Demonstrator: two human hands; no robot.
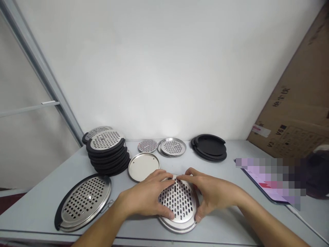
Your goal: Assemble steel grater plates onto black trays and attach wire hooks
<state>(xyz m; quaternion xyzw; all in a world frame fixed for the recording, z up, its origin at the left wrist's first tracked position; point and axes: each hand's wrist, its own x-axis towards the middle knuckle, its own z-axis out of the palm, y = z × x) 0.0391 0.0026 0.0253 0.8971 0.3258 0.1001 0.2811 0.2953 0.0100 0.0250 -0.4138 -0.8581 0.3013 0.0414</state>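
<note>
At the lower centre of the frame, a slotted metal plate (180, 202) sits on a round metal tray (177, 229). The left hand (149, 195) grips the plate's left side, thumb on its lower left, fingers at its top. The right hand (212, 192) grips the right side, thumb at the tray's lower right edge. A plain round lid (144, 166) lies just behind the left hand. A black-edged grater (84, 200) lies lower left, a black stack (109, 163) behind it; black discs (209, 147) lie right of centre.
</note>
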